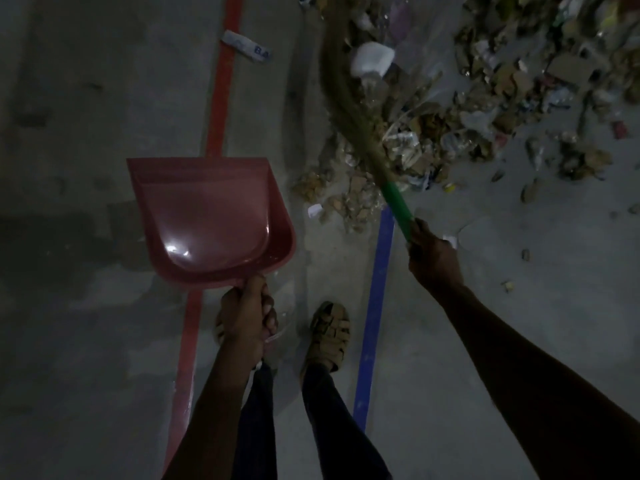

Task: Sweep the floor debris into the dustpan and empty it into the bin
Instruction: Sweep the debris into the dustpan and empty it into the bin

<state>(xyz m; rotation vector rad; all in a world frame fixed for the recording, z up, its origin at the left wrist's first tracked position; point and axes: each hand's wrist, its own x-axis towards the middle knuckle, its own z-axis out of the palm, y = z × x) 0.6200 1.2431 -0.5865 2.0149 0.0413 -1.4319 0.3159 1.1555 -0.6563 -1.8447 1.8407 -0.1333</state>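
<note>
My left hand (247,315) grips the handle of a red plastic dustpan (207,216), held above the floor with its pan empty and its mouth pointing away from me. My right hand (431,254) grips the green handle of a grass broom (349,102), whose brown bristles reach up and left into the debris. A wide pile of debris (433,126), made of cardboard scraps, paper, clear plastic and a white cup, covers the floor at the upper right. The dustpan hangs left of the pile and apart from it. No bin is in view.
The grey concrete floor carries a red tape line (221,98) under the dustpan and a blue tape line (375,306) by my right foot (329,334). A white printed label (246,46) lies across the red line. Loose scraps (530,192) dot the floor at right.
</note>
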